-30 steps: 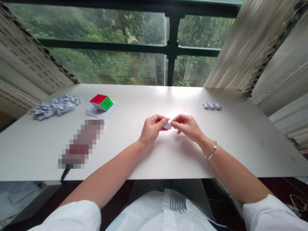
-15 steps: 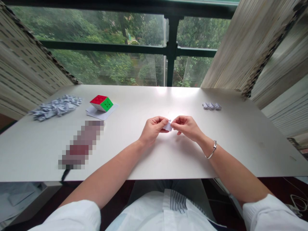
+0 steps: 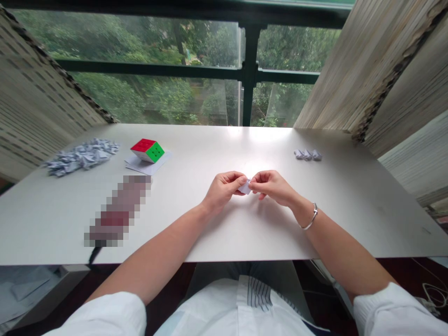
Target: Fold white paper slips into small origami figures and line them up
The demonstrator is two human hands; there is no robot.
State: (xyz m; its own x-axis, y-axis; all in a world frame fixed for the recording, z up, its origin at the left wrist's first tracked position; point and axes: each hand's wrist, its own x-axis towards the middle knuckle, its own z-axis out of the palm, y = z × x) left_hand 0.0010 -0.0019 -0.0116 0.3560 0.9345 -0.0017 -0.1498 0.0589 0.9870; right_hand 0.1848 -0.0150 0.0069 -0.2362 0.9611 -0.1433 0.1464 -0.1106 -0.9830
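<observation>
My left hand (image 3: 223, 191) and my right hand (image 3: 271, 186) meet above the middle of the white table (image 3: 280, 224). Between their fingertips they pinch a small folded piece of pale paper (image 3: 245, 187), which is mostly hidden by my fingers. Far to the left lies a heap of folded pale blue paper pieces (image 3: 82, 157). A short row of similar folded pieces (image 3: 307, 155) sits at the far right, out of reach of neither hand's contact.
A red-and-green twisty cube (image 3: 148, 150) rests on a sheet of white paper (image 3: 149, 167). A pixelated, blurred long object (image 3: 119, 210) lies on the table's left. Beyond the table's far edge are a window and pale blinds.
My hands have drawn slightly closer together and sit a little lower in view, with more of the paper covered by my fingers. The objects on the table have not moved.
</observation>
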